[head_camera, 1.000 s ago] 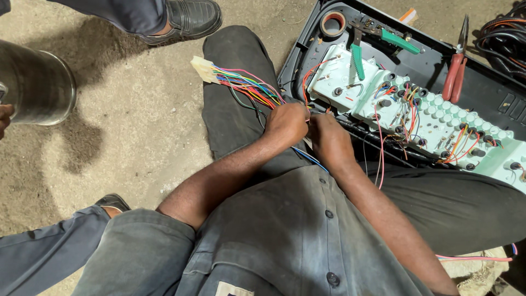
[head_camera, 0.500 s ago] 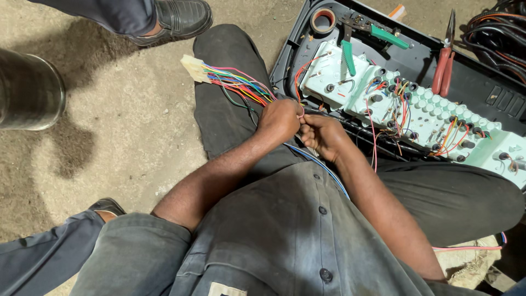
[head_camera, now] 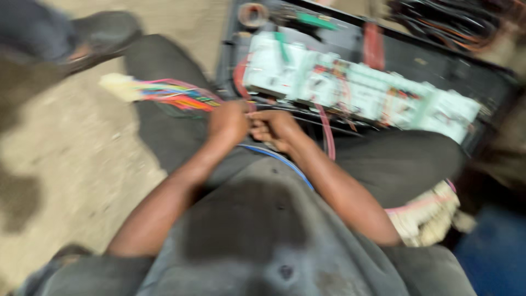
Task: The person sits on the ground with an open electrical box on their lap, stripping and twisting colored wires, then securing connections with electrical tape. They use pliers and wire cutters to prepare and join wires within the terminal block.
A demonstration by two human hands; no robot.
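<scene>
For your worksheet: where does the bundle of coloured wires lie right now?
In the head view, the bundle of coloured wires lies across the person's leg, just beyond the left hand.

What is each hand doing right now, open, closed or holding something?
Left hand: curled shut at the bundle of coloured wires; the blur hides the exact grip.
Right hand: fingers curled in, contents cannot be told.

A dark shoe [head_camera: 101, 35] rests on the sandy floor [head_camera: 66, 153] at upper left, a tape roll [head_camera: 253, 13] lies top centre, and red-handled pliers [head_camera: 373, 46] lie upper right.
</scene>
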